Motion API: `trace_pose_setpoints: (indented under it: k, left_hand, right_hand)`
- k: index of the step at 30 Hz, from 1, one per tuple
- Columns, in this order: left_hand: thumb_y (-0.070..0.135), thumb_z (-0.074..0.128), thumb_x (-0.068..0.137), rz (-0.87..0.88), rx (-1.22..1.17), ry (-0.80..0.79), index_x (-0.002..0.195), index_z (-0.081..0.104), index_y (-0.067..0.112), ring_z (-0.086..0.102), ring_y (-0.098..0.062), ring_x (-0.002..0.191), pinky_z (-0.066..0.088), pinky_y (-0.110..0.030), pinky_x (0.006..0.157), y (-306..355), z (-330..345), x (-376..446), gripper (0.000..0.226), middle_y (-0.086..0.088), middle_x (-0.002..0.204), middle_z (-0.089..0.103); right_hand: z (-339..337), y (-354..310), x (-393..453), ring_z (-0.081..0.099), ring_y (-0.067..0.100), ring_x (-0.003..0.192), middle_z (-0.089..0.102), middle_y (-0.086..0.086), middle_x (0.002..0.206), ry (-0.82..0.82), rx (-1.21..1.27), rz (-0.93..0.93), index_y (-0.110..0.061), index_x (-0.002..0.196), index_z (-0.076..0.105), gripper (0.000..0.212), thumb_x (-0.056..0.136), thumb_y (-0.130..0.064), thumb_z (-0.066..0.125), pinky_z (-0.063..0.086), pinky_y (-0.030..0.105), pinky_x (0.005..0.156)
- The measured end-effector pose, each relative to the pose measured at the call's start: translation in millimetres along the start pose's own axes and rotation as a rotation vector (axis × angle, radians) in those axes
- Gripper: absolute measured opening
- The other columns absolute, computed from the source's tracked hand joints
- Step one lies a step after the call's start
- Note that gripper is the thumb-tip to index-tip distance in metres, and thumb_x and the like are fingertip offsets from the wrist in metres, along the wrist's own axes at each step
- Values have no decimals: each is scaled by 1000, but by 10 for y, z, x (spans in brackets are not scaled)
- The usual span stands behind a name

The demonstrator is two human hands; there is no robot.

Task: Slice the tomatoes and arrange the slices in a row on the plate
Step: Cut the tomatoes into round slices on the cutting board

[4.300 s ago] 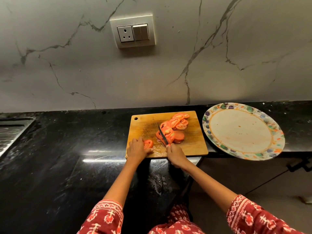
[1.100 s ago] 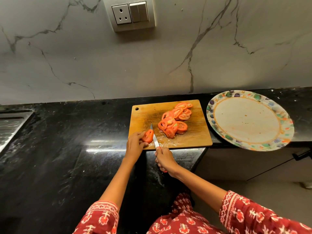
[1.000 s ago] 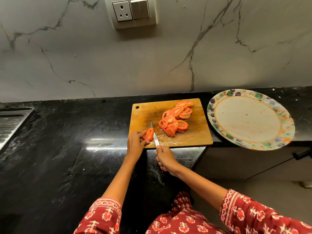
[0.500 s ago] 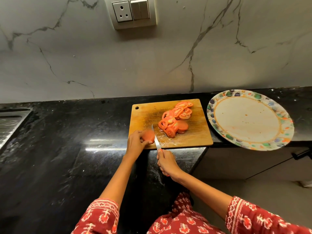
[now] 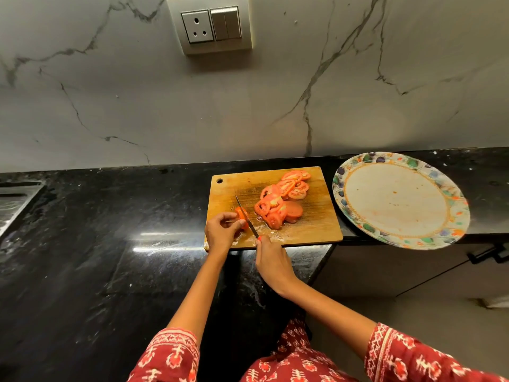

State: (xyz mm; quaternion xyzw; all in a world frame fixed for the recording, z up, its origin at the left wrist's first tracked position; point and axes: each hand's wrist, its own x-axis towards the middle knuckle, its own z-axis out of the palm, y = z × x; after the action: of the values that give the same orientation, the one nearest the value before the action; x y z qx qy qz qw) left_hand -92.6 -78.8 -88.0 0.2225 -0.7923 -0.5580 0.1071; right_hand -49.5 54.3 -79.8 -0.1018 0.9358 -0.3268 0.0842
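A wooden cutting board [image 5: 316, 227] lies on the black counter. Several tomato slices [image 5: 281, 202] are heaped on its middle and far right. My left hand [image 5: 221, 232] pinches a small tomato end piece [image 5: 241, 213] on the board's near left corner. My right hand [image 5: 271, 261] grips a knife [image 5: 246, 216] whose blade lies against the right side of that piece, tip pointing away from me. A round plate [image 5: 451, 205] with a coloured rim sits right of the board, holding no slices.
The black counter [image 5: 96, 257] stretches left to a steel sink edge [image 5: 13, 202]. The plate overhangs the counter's front edge, with the floor below. A marble wall with a socket and switch plate [image 5: 210, 24] stands behind.
Over the last second my left hand has kept hold of the tomato end piece while the knife blade moved forward along it. The slice heap and the plate stay put.
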Motion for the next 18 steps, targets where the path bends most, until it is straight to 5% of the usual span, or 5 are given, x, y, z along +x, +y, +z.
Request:
trace_pose_setpoints:
  k: [3, 9, 18]
  left_hand:
    - [7, 67, 82, -76, -113, -70, 81, 68, 10, 63, -15, 64, 55, -26, 65, -1, 8, -25, 3, -4, 73, 67]
    - [10, 61, 87, -277, -292, -69, 83, 66, 7, 59, -13, 63, 52, -14, 55, 54, -51, -38, 7, -6, 76, 66]
    - [11, 56, 88, -293, -192, -163, 75, 65, 3, 51, -14, 60, 40, -17, 47, 78, -18, 9, 18, -17, 78, 61]
  right_hand:
    - [-12, -35, -19, 61, 36, 94, 62, 17, 100, 1, -76, 2, -7, 118, 44, 30, 103, -25, 26, 33, 33, 62]
    - [-11, -55, -72, 62, 34, 95, 63, 15, 102, -12, -199, -18, -7, 119, 43, 27, 103, -21, 26, 34, 33, 62]
    - [-13, -85, -90, 65, 32, 90, 65, 13, 98, -5, -236, -38, -6, 116, 42, 26, 104, -20, 25, 35, 32, 59]
